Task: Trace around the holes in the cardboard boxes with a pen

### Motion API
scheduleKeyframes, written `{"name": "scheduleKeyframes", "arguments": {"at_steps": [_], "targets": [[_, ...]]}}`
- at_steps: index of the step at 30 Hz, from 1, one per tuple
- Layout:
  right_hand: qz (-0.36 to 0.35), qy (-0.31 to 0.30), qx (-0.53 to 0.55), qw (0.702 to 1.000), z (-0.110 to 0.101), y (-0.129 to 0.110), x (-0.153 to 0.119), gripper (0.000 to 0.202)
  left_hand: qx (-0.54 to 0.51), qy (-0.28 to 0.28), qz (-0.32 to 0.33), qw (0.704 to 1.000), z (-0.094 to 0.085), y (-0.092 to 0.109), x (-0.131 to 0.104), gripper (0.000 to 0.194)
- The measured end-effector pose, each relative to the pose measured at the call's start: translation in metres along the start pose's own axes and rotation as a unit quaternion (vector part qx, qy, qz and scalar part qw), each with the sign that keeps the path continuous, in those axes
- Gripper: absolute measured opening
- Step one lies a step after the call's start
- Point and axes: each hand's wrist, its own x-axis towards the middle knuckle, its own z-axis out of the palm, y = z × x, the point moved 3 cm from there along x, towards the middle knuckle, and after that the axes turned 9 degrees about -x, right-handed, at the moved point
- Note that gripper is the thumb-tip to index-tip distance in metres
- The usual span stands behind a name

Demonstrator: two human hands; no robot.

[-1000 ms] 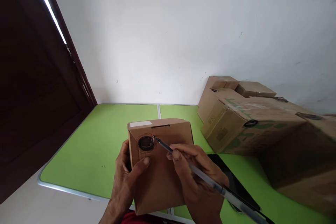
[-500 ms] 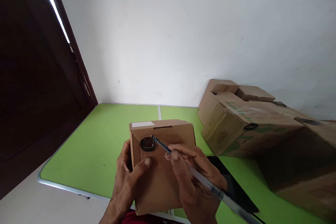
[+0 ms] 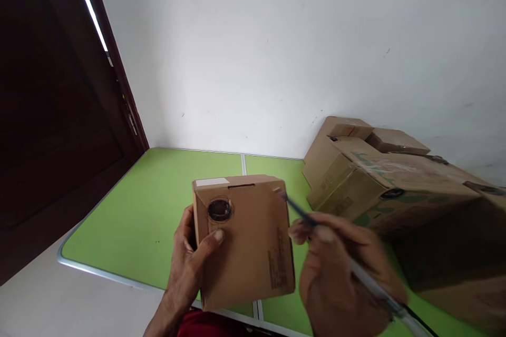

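Note:
A small brown cardboard box [image 3: 249,253] is held up over the table, its front face toward me. My left hand [image 3: 190,258] grips its left side, thumb on the front and fingers behind. Near the upper left of that face is a dark oval [image 3: 220,210] ringed by thin scribbled lines; whether it is cut through I cannot tell. My right hand [image 3: 343,268], blurred by motion, is closed around a pen [image 3: 300,209] with a dark front end and a clear barrel. The pen's tip is by the box's upper right corner; I cannot tell if it touches.
The box is above a green folding table [image 3: 118,210] with a metal rim. At the right, a large cardboard construction [image 3: 411,179] with green patches and dark ovals stands against the white wall [image 3: 237,52]. A dark door [image 3: 59,105] is at the left.
My right hand has moved right with the pen, away from the oval, uncovering printing on the box's lower right. The left hand keeps hold of the box. The view has shifted slightly.

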Motion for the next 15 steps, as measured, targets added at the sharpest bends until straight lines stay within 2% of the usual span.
{"name": "scheduleKeyframes", "arguments": {"at_steps": [1,2,3,4,6,9,12,15], "targets": [[-0.027,0.041,-0.048,0.998,-0.008,0.014,0.006,0.012,0.000,0.024,0.005,1.000,-0.006,0.002,0.002,0.078],[-0.088,0.036,-0.115,0.989,-0.014,0.029,0.011,0.016,0.002,0.049,0.014,0.999,-0.013,0.004,0.004,0.077],[-0.103,-0.016,-0.241,0.965,-0.016,0.048,0.014,0.021,0.007,0.077,0.023,0.997,-0.021,0.007,0.007,0.076],[-0.156,-0.112,-0.352,0.916,-0.016,0.069,0.015,0.026,0.013,0.105,0.029,0.994,-0.030,0.009,0.010,0.076],[-0.165,-0.234,-0.421,0.861,-0.020,0.112,0.009,0.023,0.031,0.147,0.035,0.988,-0.045,0.013,0.016,0.076],[-0.133,-0.385,-0.493,0.769,-0.020,0.164,-0.013,0.013,0.060,0.161,0.037,0.984,-0.056,0.014,0.026,0.069],[-0.090,-0.459,-0.537,0.702,-0.011,0.189,-0.033,0.022,0.075,0.141,0.023,0.987,-0.053,0.010,0.029,0.066],[-0.058,-0.489,-0.551,0.673,-0.003,0.189,-0.040,0.028,0.078,0.135,0.027,0.987,-0.049,0.008,0.028,0.067]]}}
